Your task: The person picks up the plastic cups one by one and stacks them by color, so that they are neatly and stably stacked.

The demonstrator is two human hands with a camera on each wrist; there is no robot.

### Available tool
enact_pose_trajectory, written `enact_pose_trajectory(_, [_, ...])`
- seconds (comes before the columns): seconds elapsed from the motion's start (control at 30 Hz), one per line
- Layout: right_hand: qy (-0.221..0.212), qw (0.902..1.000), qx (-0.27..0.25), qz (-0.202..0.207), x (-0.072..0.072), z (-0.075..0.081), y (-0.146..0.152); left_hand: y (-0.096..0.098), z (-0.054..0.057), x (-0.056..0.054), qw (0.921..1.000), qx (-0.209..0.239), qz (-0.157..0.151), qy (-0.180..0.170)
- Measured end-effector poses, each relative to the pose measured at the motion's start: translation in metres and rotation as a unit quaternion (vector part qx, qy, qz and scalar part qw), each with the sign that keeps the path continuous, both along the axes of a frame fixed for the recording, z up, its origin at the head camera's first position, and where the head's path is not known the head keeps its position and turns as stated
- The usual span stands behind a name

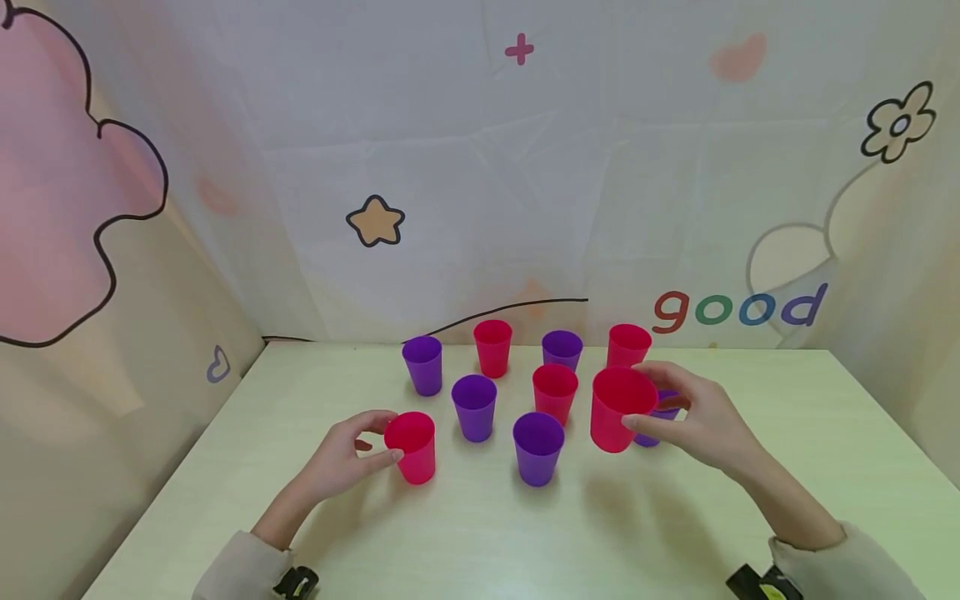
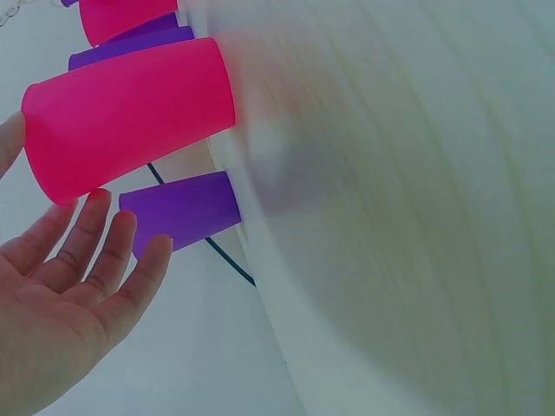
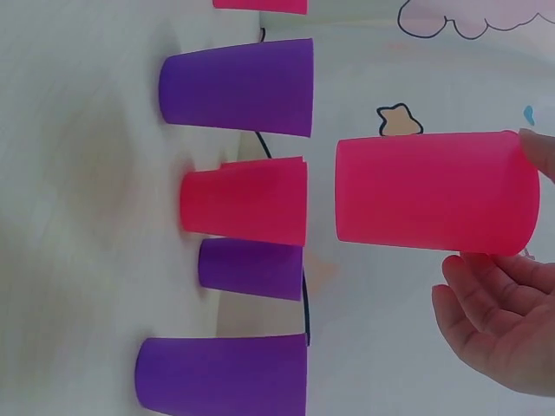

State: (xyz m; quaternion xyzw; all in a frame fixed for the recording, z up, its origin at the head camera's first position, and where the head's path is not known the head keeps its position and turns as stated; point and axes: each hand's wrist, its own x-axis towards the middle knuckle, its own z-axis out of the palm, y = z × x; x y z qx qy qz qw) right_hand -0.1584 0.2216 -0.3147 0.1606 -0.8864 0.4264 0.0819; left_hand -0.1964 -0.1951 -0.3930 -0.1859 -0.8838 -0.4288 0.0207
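Thumb and fingertips of my left hand (image 1: 341, 454) pinch the rim of a pinkish-red plastic cup (image 1: 417, 458) at the front left, its base on the table. In the left wrist view, that cup (image 2: 130, 117) shows the thumb at one side and the fingertips at the other. My right hand (image 1: 701, 417) holds another red cup (image 1: 613, 421) by its rim, mouth up and raised off the table. The right wrist view shows this raised cup (image 3: 434, 191) between thumb and fingers. Partly hidden behind the right hand is a purple cup (image 1: 648, 439).
Several upright cups stand in staggered rows on the pale table (image 1: 480, 550): a purple cup (image 1: 538, 458) in front, a purple cup (image 1: 474, 412) and a red cup (image 1: 553, 398) behind it, others further back. A printed cloth (image 1: 450, 125) hangs behind the table.
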Motion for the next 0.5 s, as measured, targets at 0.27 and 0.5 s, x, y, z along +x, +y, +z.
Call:
enact_pose_trajectory(0.27, [-0.007,0.9999,0.002,0.007,-0.004,0.01,-0.013,0.001,0.003,0.001,1.0,0.002,0.001,-0.004])
enact_pose_trajectory(0.5, [-0.001,0.9997,-0.019,0.018,-0.009,0.016,-0.028,0.002,0.003,0.002,0.9999,-0.001,0.009,-0.009])
